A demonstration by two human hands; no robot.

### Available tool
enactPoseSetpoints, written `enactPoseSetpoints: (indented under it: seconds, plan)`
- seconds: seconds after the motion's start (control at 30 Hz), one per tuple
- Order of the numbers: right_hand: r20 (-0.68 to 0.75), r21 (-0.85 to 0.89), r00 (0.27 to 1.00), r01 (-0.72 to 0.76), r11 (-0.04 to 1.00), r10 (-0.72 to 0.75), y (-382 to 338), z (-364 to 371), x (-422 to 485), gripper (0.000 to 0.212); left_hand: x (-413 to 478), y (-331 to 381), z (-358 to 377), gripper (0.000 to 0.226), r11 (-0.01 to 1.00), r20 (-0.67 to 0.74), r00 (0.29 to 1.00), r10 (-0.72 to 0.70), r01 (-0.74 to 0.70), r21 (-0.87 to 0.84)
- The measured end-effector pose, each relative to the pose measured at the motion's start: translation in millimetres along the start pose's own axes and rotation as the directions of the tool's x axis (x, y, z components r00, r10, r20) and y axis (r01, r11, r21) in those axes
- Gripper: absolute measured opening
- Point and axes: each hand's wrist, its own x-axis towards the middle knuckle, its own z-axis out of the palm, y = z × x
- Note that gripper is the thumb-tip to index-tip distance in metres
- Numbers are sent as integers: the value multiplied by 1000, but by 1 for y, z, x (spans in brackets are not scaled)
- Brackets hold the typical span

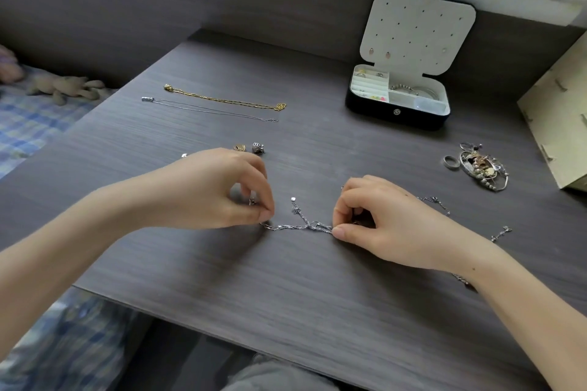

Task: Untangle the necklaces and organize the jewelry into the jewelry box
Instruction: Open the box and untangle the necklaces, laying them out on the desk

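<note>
**Tangled silver chain stretched between two hands**

Centre of dark table (317,295): tangled silver chain (298,227), lying on the wood between both hands. Left hand (222,190), at 9 o'clock of the knot: fingers curled, thumb and forefinger pinching one end. Right hand (387,225), at 3 o'clock: fingers curled, pinching the other end; loose strands trailing past the wrist. At 1 o'clock: jewelry box (397,117), lid upright. At 11 o'clock: gold necklace (222,100) and thin silver necklace (209,109), laid straight, side by side. At 2 o'clock: heap of jewelry (482,168).
</note>
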Motion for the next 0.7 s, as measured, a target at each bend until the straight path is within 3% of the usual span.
enactPoseSetpoints:
  seconds: [0.1,0.3,0.5,0.6,0.7]
  plan:
    - [-4,22,1000,-2,1000,2,0,-1,0,23,12,4,7,3,1000,-106,994,-23,23,0]
    - [2,25,1000,-7,1000,7,0,-2,1,20,27,11,20,16,1000,-18,1000,-2,3,29]
    - [-9,29,1000,1,1000,-1,0,-1,0,20,26,5,21,16,990,-93,996,-11,24,137]
    - [-16,29,1000,4,1000,-4,0,-1,0,21,21,4,24,2,983,-174,984,38,-5,183]
    - [-56,53,998,-2,999,5,-2,-4,2,17,14,7,27,17,957,-287,943,166,-84,278]
